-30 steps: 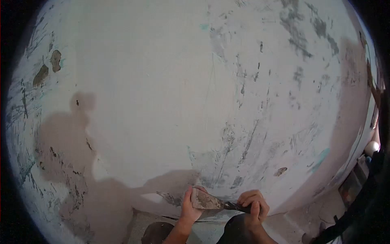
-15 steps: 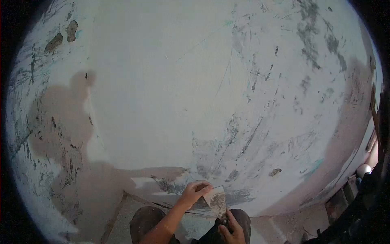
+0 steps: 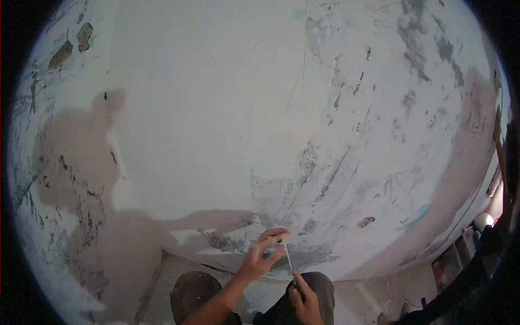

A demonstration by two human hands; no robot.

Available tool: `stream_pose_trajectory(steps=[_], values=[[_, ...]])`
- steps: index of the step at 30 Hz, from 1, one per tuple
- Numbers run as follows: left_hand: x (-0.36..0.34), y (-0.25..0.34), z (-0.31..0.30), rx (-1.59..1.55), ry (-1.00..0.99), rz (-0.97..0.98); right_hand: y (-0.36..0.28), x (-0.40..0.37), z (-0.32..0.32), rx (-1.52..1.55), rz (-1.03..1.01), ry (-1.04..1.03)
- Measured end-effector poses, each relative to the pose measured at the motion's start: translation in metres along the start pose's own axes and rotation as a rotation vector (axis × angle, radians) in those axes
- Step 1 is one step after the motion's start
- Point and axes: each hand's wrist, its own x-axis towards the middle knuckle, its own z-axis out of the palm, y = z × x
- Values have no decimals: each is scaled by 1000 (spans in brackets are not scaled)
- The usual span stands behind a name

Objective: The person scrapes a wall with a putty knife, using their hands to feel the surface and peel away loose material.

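Observation:
My right hand (image 3: pixel 306 300) is closed around the handle of a putty knife (image 3: pixel 288 258), low in front of my knees. The blade points up and is seen almost edge-on, as a thin pale line. My left hand (image 3: pixel 259 259) is beside the blade on its left, thumb and fingers apart, with the fingertips right at the blade's top end. Behind both hands stands a white wall (image 3: pixel 189 130) with grey scuffs, scratches and a few chipped spots.
My bent knees (image 3: pixel 196 290) are close to the foot of the wall, above a dusty floor (image 3: pixel 374 300). Shadows fall on the wall at the left. At the far right are a round white object (image 3: pixel 483 221) and some dark items along the edge.
The putty knife has turned from showing its smeared blade face to nearly edge-on. My left hand's fingers have spread and shifted up slightly at the blade's end. The view has moved a little.

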Motion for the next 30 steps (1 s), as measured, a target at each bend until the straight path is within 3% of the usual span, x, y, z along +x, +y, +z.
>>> stream_pose_trajectory(steps=[2, 3, 4, 7, 10, 11, 14, 30], values=[[8, 20, 11, 28, -8, 79, -24, 18, -9, -242, -128, -41], [19, 37, 16, 177, 81, 145, -43, 31, -15, -164, -48, -90], [30, 53, 18, 327, 168, 210, -55, 45, -15, -195, -158, -40], [68, 91, 14, 267, 154, 186, -76, 82, -8, -213, -366, 52], [95, 117, 7, 364, 158, 83, -88, 107, 1, -190, -421, 95], [103, 113, 6, 538, 201, 209, -91, 112, 4, -181, -418, 104], [111, 123, 1, 833, 159, 216, -96, 125, 12, -134, -408, 118], [127, 118, 6, 802, 235, 174, -76, 144, 33, -64, -554, 241]])
